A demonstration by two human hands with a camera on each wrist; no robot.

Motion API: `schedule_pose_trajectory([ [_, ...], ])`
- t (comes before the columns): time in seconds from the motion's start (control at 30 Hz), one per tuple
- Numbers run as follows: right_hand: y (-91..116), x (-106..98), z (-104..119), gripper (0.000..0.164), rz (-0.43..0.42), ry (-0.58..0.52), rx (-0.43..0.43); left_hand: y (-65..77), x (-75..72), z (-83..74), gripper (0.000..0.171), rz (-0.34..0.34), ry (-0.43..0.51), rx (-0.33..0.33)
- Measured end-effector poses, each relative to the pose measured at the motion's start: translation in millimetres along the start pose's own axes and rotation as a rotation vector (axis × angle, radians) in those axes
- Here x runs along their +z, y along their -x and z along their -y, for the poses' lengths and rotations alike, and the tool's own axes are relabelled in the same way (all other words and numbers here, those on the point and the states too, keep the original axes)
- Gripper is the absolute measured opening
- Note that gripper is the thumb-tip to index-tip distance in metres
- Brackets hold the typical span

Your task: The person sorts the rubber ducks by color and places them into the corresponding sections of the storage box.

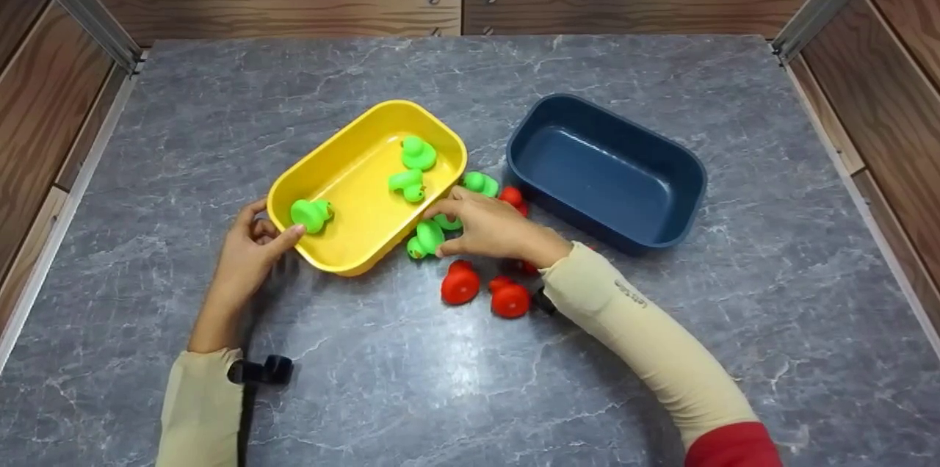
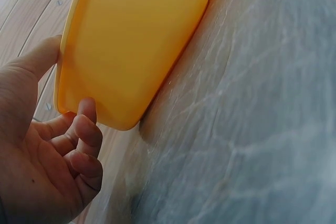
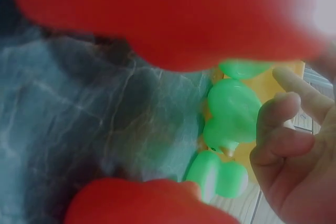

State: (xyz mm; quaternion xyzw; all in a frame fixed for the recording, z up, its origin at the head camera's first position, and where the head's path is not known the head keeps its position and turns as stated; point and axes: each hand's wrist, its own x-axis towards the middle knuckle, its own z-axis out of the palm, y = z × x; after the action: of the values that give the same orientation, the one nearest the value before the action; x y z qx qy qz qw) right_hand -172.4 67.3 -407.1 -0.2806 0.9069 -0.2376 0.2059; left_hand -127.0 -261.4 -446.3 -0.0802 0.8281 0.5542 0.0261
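In the head view, my left hand (image 1: 246, 254) grips the near left corner of a yellow tub (image 1: 367, 258), its thumb over the rim and its fingers outside. The left wrist view shows the tub's outer wall (image 2: 131, 51) tilted beside that hand. Inside the tub are three green rubber ducks, one of them a duck (image 1: 310, 215) beside my left thumb. My right hand (image 1: 492, 225) reaches over the green ducks along the tub's right side, thumb and forefinger spread apart around a green duck (image 1: 428, 238). Another green duck (image 1: 481, 183) lies beyond the knuckles.
A dark blue tub (image 1: 609, 173) stands at the right with nothing in it. Several red rubber ducks lie near my right wrist, including one red duck (image 1: 460, 283) and another red duck (image 1: 509, 298). Wood-patterned panels (image 1: 294, 8) border the grey marbled table (image 1: 367, 393).
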Motion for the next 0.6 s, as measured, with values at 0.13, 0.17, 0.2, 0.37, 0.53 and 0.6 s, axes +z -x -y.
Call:
schedule_pose_trajectory([
  [0.13, -0.5, 0.4, 1.6, 0.05, 0.003, 0.025, 0.004, -0.1, -0.2, 0.6, 0.063, -0.004, -0.01, 0.009],
  [0.17, -0.7, 0.5, 1.8, 0.05, 0.005, 0.031, 0.005, -0.1, -0.2, 0.7, 0.063, -0.005, -0.009, 0.011],
  [0.2, -1.0, 0.7, 2.1, 0.051, 0.007, 0.04, 0.005, 0.0, -0.2, 0.7, 0.063, -0.006, -0.01, 0.016],
  [0.37, -2.1, 2.3, 2.9, 0.051, 0.016, 0.075, 0.008, 0.7, 0.3, 0.3, 0.061, -0.007, 0.007, 0.018],
  [0.53, -1.8, 3.2, 2.7, 0.05, 0.01, 0.083, 0.002, 0.6, 0.7, 0.7, 0.061, 0.001, 0.022, 0.009],
  [0.6, -1.4, 3.7, 1.7, 0.049, 0.007, 0.071, -0.007, 0.6, 0.4, 1.2, 0.061, 0.005, 0.019, 0.006],
])
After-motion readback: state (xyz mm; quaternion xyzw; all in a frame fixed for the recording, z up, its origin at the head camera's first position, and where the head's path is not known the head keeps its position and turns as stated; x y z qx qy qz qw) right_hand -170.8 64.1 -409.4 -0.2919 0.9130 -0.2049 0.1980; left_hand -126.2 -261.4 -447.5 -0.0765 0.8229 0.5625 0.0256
